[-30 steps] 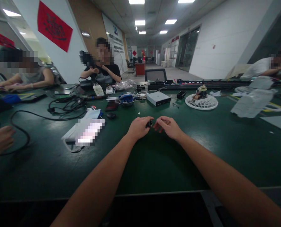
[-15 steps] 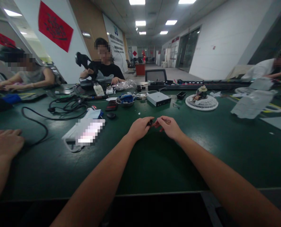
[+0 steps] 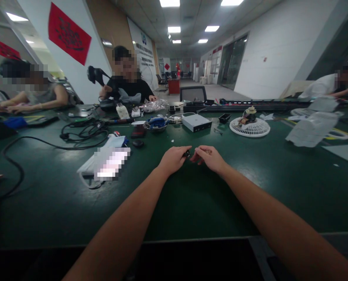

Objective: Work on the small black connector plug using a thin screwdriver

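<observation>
Above the green table, my left hand is closed on a small dark cylindrical piece, whose round end points towards my other hand. My right hand is just to its right, with thumb and fingertips pinched together. Some small brownish bits show in the curl of its fingers, too small to name. A narrow gap lies between the two hands. What the right fingertips hold, if anything, is hidden.
Beyond my hands lie a white-and-black box, a bowl of blue stuff and a white fan grille. A mouse, a black cable and a blurred-out phone-like item are leftward. Co-workers sit around the table.
My right fingertips have drawn slightly away from the dark piece. At far left, another person's hand has pulled back leftward, and the cable has shifted left. The person opposite has moved slightly.
</observation>
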Demonstrator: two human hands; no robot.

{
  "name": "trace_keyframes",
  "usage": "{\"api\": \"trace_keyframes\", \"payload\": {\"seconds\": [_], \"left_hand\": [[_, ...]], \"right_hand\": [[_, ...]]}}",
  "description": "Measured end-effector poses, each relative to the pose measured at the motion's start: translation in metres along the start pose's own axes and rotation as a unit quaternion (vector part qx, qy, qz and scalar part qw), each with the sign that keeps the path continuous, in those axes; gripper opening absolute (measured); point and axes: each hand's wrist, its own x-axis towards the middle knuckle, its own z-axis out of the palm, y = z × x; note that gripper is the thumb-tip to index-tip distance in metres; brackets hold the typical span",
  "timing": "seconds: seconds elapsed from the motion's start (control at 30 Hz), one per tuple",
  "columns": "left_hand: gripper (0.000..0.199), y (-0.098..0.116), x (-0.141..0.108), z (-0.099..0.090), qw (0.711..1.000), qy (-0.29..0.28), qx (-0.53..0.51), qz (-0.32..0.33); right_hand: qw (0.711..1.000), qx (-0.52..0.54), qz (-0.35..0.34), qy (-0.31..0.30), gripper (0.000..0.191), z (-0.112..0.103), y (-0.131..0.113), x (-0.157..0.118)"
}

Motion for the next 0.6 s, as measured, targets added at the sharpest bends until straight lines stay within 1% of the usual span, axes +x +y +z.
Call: {"api": "trace_keyframes", "payload": {"seconds": [0.1, 0.3, 0.47, 0.53, 0.6], "left_hand": [[0.038, -0.002, -0.0004, 0.0007, 1.0, 0.005, 0.004, -0.002], [0.037, -0.003, 0.0007, 0.0003, 1.0, 0.009, 0.02, -0.019], [0.037, -0.0002, -0.0006, -0.0009, 0.999, 0.003, 0.04, -0.031], [0.037, 0.0007, -0.0003, -0.0007, 0.998, 0.008, 0.049, -0.04], [0.037, 0.0009, 0.0006, -0.0002, 0.997, 0.017, 0.058, -0.052]], "right_hand": [[1.0, 0.012, -0.002, -0.012, 0.025, 0.0039, -0.001, -0.0022], [1.0, 0.01, -0.004, 0.016, 0.025, 0.0081, 0.0004, 0.0007], [1.0, -0.017, -0.006, -0.004, 0.027, 0.0081, 0.001, 0.0001], [0.999, -0.037, -0.027, 0.011, 0.029, 0.008, 0.0, -0.0025], [0.996, -0.062, -0.055, 0.041, 0.032, 0.0078, -0.0009, -0.0052]]}}
